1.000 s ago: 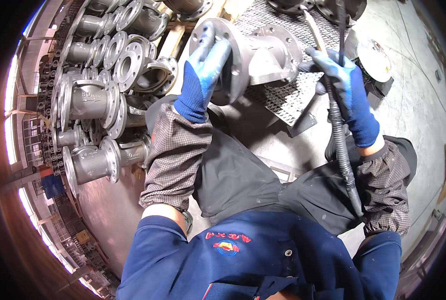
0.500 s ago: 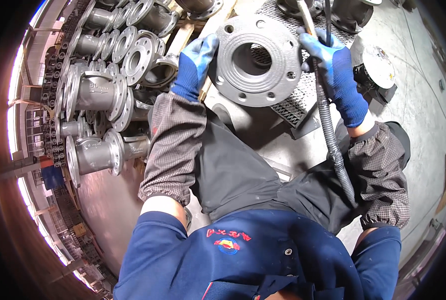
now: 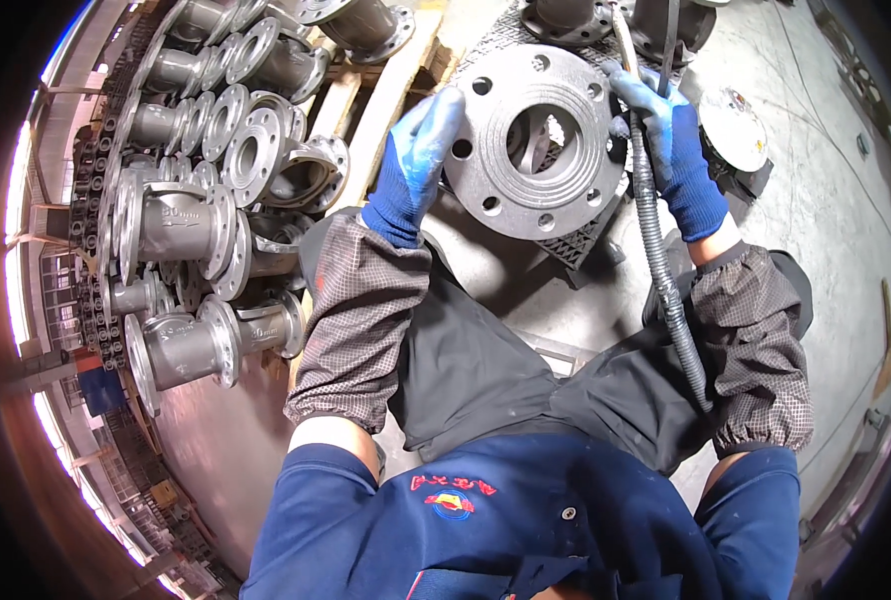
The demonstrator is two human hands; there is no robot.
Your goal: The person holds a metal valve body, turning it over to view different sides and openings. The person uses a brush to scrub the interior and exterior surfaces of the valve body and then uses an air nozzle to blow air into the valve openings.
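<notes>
We've turned the casting point(image 3: 486, 150) face-on between our fingers point(image 3: 448, 108), exposing its bore point(image 3: 542, 150): left hand point(image 3: 421, 145) at the rim (grip unclear), right hand point(image 3: 674, 135) clamping the hose point(image 3: 656, 235).

Left hand point(image 3: 418, 160) at one edge of the casting point(image 3: 488, 150), right hand point(image 3: 674, 140) at the other, and its ringed, holed face is turned to the camera! A ribbed hose point(image 3: 656, 250) runs through that right grip. Mesh surface point(image 3: 494, 38) behind; more grey valves point(image 3: 178, 225) crowd in at left, beside wooden slats point(image 3: 398, 90).

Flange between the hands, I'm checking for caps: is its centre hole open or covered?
Open: nothing caps the flange, and you can see inside.
</notes>
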